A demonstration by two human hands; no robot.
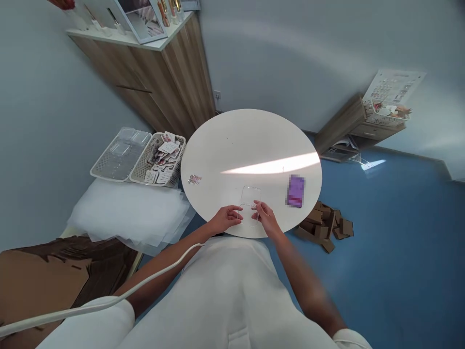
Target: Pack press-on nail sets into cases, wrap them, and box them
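Note:
A clear plastic box (250, 195) with its lid raised is at the near edge of the round white table (250, 133). My left hand (228, 218) grips the left side of the box, thumb and fingers curled at its edge. On the opposite side, my right hand (264, 213) has its fingers closed around the box's right edge. Something small and pale may be at the right fingertips, too small to make out. Toward the table's left lies a small cluster of shiny pinkish pieces (194, 179). A blurred purple packet (295, 191) lies to the right.
Left of the table, a white basket (176, 177) holds many printed cards beside a tray (105, 169) of clear plastic boxes. Translucent sheets (127, 211) are stacked below them. Brown cardboard boxes (323, 225) lie on the blue floor at right. A white cable (145, 281) crosses my left arm.

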